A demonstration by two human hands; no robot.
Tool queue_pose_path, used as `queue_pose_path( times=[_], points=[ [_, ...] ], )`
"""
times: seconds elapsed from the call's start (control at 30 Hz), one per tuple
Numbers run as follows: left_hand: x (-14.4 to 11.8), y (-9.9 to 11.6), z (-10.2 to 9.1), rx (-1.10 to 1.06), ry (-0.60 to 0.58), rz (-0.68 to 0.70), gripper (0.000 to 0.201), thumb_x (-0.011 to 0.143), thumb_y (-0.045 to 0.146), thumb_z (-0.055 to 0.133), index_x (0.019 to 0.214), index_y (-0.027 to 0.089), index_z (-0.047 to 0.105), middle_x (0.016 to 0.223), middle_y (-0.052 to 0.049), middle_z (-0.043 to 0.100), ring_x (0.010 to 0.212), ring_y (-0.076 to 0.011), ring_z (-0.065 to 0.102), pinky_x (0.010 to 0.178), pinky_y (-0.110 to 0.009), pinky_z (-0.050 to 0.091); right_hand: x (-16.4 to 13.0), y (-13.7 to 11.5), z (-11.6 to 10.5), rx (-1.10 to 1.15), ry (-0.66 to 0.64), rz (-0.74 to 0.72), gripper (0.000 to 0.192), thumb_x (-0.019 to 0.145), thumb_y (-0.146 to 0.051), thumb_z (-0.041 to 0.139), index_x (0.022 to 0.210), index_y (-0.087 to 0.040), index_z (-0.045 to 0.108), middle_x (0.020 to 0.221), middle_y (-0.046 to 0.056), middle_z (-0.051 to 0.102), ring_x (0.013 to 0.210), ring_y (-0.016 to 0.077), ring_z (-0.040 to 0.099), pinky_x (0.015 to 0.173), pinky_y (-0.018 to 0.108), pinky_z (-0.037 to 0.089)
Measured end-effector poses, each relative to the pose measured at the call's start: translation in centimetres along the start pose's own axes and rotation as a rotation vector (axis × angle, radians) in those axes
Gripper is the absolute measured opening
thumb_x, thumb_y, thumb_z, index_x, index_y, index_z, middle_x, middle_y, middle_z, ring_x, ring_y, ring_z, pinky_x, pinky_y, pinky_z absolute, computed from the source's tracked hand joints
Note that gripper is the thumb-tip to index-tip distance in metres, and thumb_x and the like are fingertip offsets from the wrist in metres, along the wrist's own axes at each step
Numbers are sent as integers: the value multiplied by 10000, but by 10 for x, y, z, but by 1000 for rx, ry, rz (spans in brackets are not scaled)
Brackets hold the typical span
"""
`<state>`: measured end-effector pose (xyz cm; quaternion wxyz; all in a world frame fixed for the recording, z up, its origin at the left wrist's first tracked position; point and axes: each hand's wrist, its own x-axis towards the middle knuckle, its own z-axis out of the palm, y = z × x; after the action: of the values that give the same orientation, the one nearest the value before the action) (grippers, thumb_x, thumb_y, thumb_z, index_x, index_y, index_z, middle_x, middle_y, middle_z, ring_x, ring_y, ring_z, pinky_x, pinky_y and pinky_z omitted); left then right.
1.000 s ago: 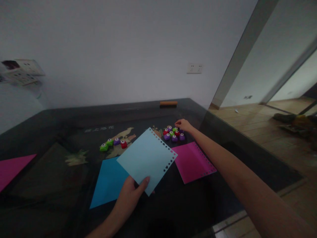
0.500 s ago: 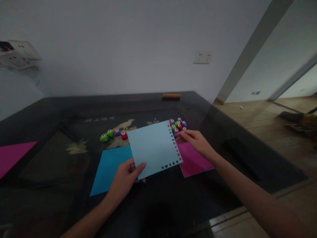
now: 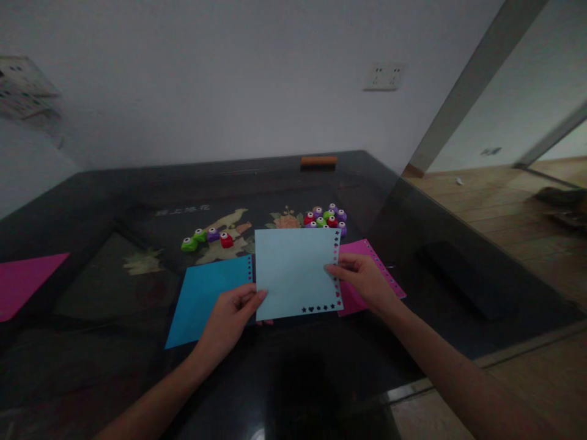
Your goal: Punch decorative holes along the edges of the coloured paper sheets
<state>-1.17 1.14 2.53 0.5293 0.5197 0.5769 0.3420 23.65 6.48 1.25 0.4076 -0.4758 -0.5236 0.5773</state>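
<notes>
A pale blue sheet of paper (image 3: 296,272) is held up over the table, with small star and heart holes punched along its right and bottom edges. My left hand (image 3: 233,308) pinches its lower left side, thumb on top. At its right edge, my right hand (image 3: 360,278) grips the sheet between thumb and fingers. Behind my left hand lies a brighter blue sheet (image 3: 208,296), punched along its right edge. A pink sheet (image 3: 358,293) with punched holes sits partly hidden under my right hand.
Several craft punches (image 3: 213,234) in green, purple and red stand at left, and a cluster of more punches (image 3: 325,218) stands behind the pale sheet. Another pink sheet (image 3: 27,284) is at far left. A dark oblong object (image 3: 458,278) lies right; a brown cylinder (image 3: 318,161) lies at the back.
My right hand has taken hold of the pale blue sheet's right edge. The sheet has turned from tilted to nearly square-on, and more of the pink sheet's punched edge shows.
</notes>
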Motion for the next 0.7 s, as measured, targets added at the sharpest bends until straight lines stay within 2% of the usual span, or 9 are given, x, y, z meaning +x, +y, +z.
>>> queue_pose_path(
  times=[0.17, 0.27, 0.47, 0.7],
  points=[
    [-1, -2, 4, -39, 3, 11, 326, 729, 490, 608, 761, 167, 641, 685, -18, 683, 653, -192, 640, 619, -274, 501, 1, 1, -2, -41, 40, -42, 164, 697, -346, 674, 773, -201, 681, 778, 21, 716, 708, 161, 657, 714, 346, 526],
    [-3, -2, 5, -25, 10, 30, 306, 733, 474, 611, 751, 170, 640, 659, -7, 672, 639, -186, 634, 613, -265, 499, 1, 1, -3, -45, 54, -54, 151, 697, -319, 669, 783, -195, 677, 776, 26, 713, 706, 163, 656, 712, 351, 528],
    [-5, -4, 10, 56, 22, 50, 321, 745, 476, 595, 790, 162, 646, 648, -12, 667, 673, -201, 634, 665, -286, 504, 3, 1, -6, -6, 62, -62, 255, 647, -295, 717, 871, -184, 667, 860, 48, 714, 773, 180, 665, 760, 382, 530],
    [-7, -5, 16, 80, 15, 171, 245, 796, 374, 555, 862, 154, 640, 813, -43, 694, 797, -206, 643, 767, -314, 497, 7, 4, -9, 93, 80, -39, 272, 626, -368, 731, 806, -168, 689, 756, 34, 712, 680, 162, 648, 722, 352, 519]
  ],
)
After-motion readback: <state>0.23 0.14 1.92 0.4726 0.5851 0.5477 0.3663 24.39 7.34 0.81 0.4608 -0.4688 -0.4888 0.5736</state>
